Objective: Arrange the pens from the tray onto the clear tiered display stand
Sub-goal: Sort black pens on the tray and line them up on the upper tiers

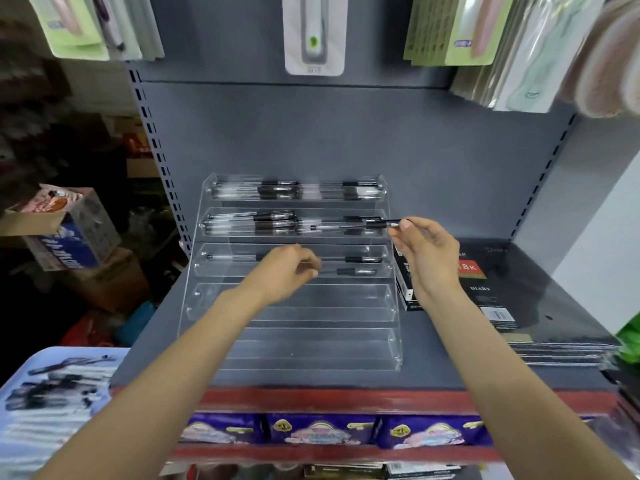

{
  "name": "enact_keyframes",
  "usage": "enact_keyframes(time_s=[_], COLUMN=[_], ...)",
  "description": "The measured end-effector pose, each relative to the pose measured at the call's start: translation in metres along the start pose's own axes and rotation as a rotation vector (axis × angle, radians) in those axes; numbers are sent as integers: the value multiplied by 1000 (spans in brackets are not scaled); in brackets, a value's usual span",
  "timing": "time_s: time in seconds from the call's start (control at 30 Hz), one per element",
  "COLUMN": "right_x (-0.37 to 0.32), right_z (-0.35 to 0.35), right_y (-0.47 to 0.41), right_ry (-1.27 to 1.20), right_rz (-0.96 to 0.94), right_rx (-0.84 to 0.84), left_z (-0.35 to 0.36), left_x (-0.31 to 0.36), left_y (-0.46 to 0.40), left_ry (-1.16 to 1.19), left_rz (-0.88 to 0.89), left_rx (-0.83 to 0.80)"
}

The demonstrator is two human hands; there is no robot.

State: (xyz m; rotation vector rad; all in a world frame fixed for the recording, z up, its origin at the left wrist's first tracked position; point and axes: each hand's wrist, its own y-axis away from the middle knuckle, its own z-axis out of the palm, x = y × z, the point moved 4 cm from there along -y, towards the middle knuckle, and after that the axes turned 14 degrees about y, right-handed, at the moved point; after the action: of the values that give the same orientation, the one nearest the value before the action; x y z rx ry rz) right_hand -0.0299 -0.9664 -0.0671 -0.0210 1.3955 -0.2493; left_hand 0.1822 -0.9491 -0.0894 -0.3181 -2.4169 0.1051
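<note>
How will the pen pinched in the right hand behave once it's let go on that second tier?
The pen looks thin, round and stiff, so it will probably roll until the tier's front lip or neighbouring pens stop it. It seems light: the right hand holds it level by one end. The clear stand looks smooth, so expect sliding.

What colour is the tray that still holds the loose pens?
Light blue. The tray shows at lower left of the head view, pens lying on it.

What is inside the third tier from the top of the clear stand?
The third tier of the stand holds few pens: one at the back left, one at the back right, and one the left hand pinches in front. That hand hides the middle of the tier.
</note>
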Motion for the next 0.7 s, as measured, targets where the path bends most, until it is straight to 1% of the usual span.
enact_keyframes(time_s=[0.1,0.23,0.3,0.37,0.47,0.57,0.63,0.7], right_x=[2,3,5,9,15,19,23,28], right_z=[6,17,26,38,62,88,104,118], right_y=[4,8,12,16,22,29,34,37], right_ry=[-9,-3,18,61,128,211,286,397], right_rz=[8,22,25,18,8,-14,-22,-30], right_rx=[-23,-47,-73,-113,-156,-170,-187,-217], left_z=[3,-2,-15,-34,-66,-90,-101,-105], left_x=[0,5,4,-6,-30,-53,-70,-87], left_y=[0,9,20,35,62,85,91,92], left_ry=[25,156,188,203,180,112,72,85], left_rz=[-12,4,34,36,2,-67,-168,-281], left_rx=[15,70,181,332,527,655,665,573])
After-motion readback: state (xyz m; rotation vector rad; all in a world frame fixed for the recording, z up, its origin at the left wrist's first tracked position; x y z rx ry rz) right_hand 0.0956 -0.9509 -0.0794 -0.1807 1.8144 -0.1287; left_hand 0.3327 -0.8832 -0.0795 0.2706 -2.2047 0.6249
